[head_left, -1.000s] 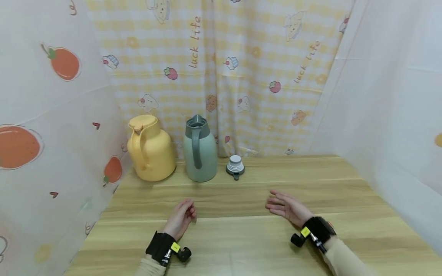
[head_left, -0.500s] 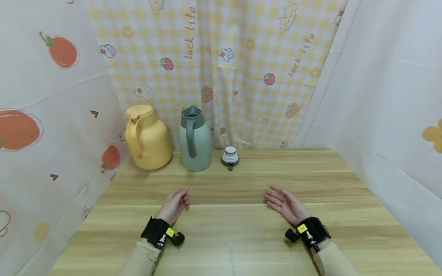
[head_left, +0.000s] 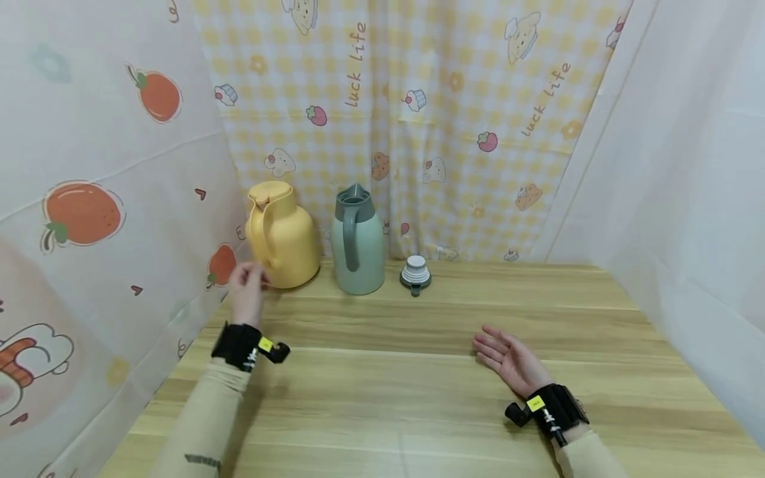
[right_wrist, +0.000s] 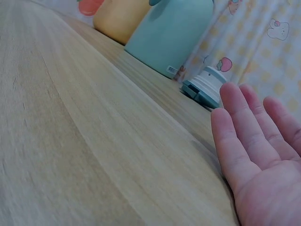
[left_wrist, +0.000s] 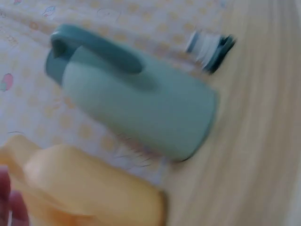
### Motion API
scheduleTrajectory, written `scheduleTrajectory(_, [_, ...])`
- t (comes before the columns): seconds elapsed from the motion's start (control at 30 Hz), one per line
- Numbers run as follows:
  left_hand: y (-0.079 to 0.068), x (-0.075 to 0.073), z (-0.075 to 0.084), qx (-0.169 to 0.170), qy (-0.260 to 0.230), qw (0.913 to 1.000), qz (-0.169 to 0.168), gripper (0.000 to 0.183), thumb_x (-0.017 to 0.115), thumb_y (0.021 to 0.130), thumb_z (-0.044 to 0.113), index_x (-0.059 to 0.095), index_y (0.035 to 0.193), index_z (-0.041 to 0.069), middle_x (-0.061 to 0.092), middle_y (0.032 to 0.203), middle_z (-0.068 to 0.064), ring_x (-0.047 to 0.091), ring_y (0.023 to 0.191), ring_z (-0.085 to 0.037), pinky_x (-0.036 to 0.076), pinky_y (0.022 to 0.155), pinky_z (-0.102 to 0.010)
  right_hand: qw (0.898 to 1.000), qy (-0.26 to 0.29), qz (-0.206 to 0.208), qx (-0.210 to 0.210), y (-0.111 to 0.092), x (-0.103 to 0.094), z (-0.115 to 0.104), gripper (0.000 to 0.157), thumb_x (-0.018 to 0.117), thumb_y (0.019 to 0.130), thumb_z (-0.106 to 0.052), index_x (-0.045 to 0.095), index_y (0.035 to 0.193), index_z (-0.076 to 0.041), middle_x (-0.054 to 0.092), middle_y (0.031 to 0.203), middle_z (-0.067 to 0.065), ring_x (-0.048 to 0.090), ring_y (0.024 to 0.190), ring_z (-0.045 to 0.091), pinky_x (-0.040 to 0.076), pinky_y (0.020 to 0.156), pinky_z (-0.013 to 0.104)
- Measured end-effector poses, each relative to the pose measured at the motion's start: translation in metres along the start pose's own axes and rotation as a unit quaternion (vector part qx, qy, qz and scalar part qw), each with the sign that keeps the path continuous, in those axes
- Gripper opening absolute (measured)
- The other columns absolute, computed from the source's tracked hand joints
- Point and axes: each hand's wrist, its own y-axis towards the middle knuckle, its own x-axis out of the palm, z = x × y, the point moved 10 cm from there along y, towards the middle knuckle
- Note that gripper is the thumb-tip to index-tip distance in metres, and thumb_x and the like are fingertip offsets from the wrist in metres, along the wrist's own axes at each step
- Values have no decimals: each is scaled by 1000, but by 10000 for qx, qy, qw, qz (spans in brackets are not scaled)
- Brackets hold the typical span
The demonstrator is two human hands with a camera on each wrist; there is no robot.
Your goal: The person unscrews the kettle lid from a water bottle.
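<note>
A yellow thermos jug (head_left: 293, 245) stands upright at the back left, its lid on and its handle toward me. My left hand (head_left: 246, 289) is in front of it, just below the handle, fingers loosely bent and holding nothing. Whether a fingertip touches the jug I cannot tell. Beside it stands a green thermos jug (head_left: 361, 255) with an uncovered mouth and a dark green handle. To its right a white and dark green stopper (head_left: 415, 273) lies upside down. My right hand (head_left: 512, 362) rests on the table, palm turned up, fingers nearly straight, with nothing in it.
The wooden table (head_left: 370, 398) has a patterned curtain (head_left: 442, 133) close behind the jugs. White sheeting (head_left: 675, 199) bounds the right side, and printed sheeting (head_left: 119, 146) runs along the left, near the yellow jug.
My left hand has moved forward and left from the table's middle to the yellow thermos jug. The right hand has stayed about where it was. The head view has shifted slightly.
</note>
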Motion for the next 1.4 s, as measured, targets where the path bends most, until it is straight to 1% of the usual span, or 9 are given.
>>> scheduleTrajectory(0.07, [17,-9,25,487,253,9973,490,18,59,96,10,53,80,13,54,74,1,53,70,-14,44,64,-22,10000,-14,19,-27,0,0,1,50,13,108,-20,52,136,-4,52,136,19,46,129,29,32,109,39])
scheduleTrajectory(0.17, [38,-14,45,714,788,9906,861,14,62,95,17,52,85,17,52,84,5,50,80,-10,40,73,-21,10000,-78,41,-38,0,-1,4,50,13,108,-19,53,135,-4,51,136,20,48,128,29,33,108,39])
scheduleTrajectory(0.4, [68,-8,33,100,2234,9744,231,34,58,96,39,44,112,12,48,97,4,48,83,-4,38,78,-22,9990,-403,169,93,2,0,22,47,15,109,-18,53,134,-7,55,131,17,52,124,26,36,106,38])
scheduleTrajectory(0.47, [68,-11,27,35,3025,9531,-33,42,50,98,44,44,115,6,52,96,-2,52,80,-10,40,73,-26,9986,-440,204,206,0,1,31,46,15,109,-18,53,134,-8,56,129,15,52,123,25,35,107,39])
scheduleTrajectory(0.7, [57,2,34,774,5124,8492,-1019,46,41,102,32,45,104,-14,49,92,-34,54,80,-50,42,67,-52,9970,-401,449,494,-17,5,46,46,16,109,-19,55,132,-11,55,128,14,52,122,24,35,107,39])
scheduleTrajectory(0.87, [58,36,39,680,6046,7695,-1940,40,45,99,31,48,79,-4,52,75,-22,55,73,-41,42,64,-48,9981,-434,314,310,-30,7,31,48,14,109,-18,54,134,-11,54,129,14,53,122,24,36,107,38])
scheduleTrajectory(1.0, [63,55,43,568,6380,7315,-2339,40,45,99,28,49,71,-1,52,71,-18,56,71,-38,44,64,-46,9979,-580,216,168,-29,9,17,47,15,109,-17,51,137,-8,55,129,15,53,121,25,36,106,39])
scheduleTrajectory(1.1, [67,63,48,545,6430,7242,-2432,40,45,98,26,50,69,-1,52,72,-18,56,70,-37,44,62,-44,9968,-699,354,126,-24,9,9,46,16,109,-17,52,136,-8,55,128,16,54,120,25,37,106,39])
scheduleTrajectory(1.4, [83,66,51,339,6248,7336,-2651,42,43,99,27,55,70,-1,56,60,-9,54,54,-23,42,52,-34,9925,-1005,691,14,-7,5,-1,42,21,109,-17,56,131,-9,58,122,14,57,115,24,40,103,38])
